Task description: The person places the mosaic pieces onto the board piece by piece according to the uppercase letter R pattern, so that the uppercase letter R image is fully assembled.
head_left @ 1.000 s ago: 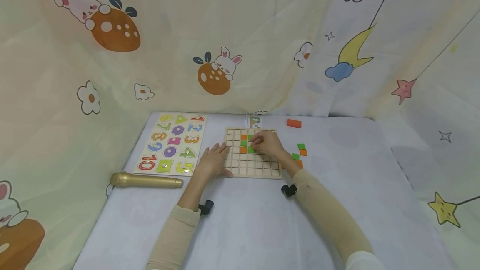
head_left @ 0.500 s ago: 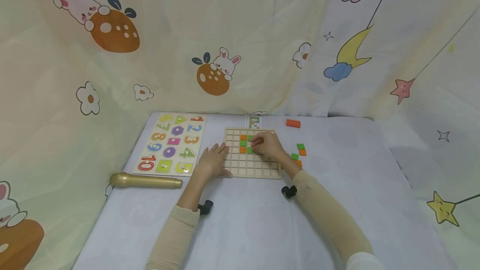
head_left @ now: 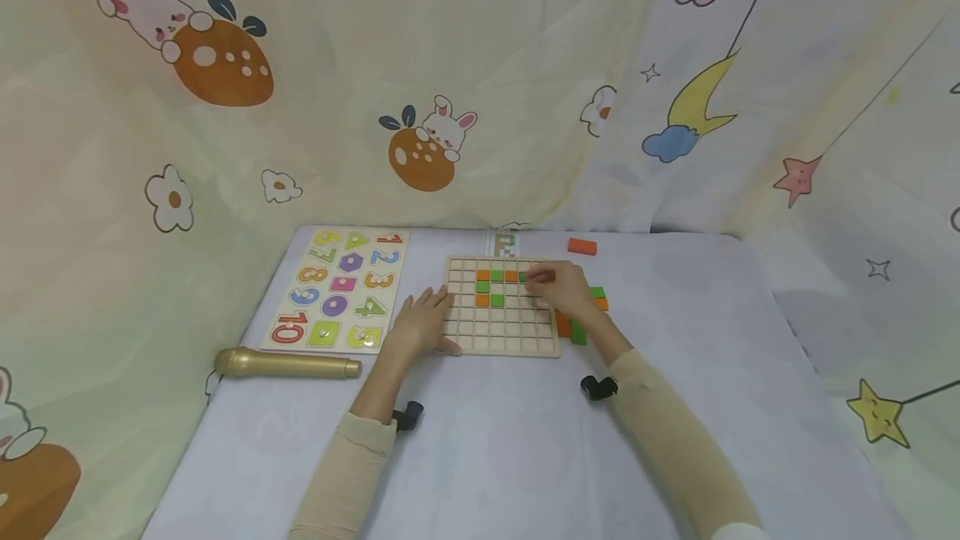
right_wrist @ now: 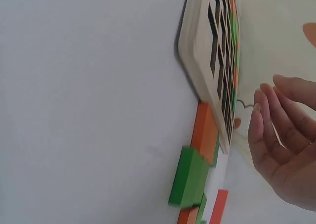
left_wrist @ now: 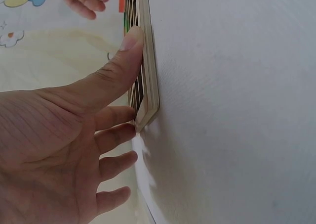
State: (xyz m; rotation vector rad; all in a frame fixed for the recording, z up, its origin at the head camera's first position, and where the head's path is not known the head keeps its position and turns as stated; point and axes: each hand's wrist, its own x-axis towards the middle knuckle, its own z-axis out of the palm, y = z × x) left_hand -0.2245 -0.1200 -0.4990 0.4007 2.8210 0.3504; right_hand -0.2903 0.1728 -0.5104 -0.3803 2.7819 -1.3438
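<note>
1. The wooden grid board (head_left: pixel 517 332) lies flat toward the 12 o'clock end of the desk (head_left: pixel 487 440), two sides running roughly 12 to 6; which side is longer is hard to judge.
2. Square blocks (head_left: pixel 497 301), orange and green, sit in its cells, the top row running 9 to 3.
3. The left hand (head_left: pixel 420 323) rests on its 8-to-9 o'clock edge, fingers spread.
4. The right hand (head_left: pixel 564 286) hovers at 2 o'clock, fingers loosely bent, apparently released.
5. Thick loose blocks (right_wrist: pixel 190 177) at 3 to 4 o'clock are partly hidden.
</note>
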